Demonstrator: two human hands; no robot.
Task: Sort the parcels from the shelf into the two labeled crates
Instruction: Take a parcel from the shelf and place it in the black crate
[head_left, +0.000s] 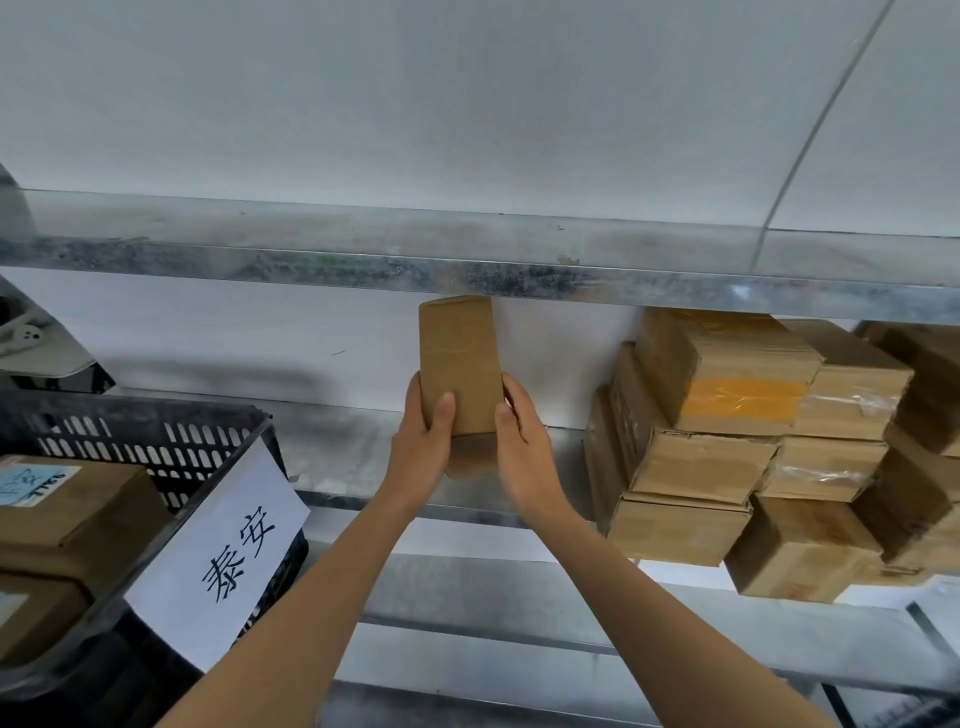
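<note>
Holding small brown cardboard parcel (457, 353) upright over grey metal shelf (353, 441): left grip (423, 436) and right grip (522, 441) clamped on its lower sides.

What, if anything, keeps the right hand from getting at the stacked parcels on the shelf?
Likely yes for the path: only bare shelf lies between the right hand and the stacked parcels. But it grips the small parcel with the left hand, so it must let go first.

I read 泰安 in black brushstrokes on the white paper sign (218, 558) fixed to the black crate (156, 431). Inside that crate, the blue label (36, 483) on a carton (78, 514) is illegible to me.
</note>
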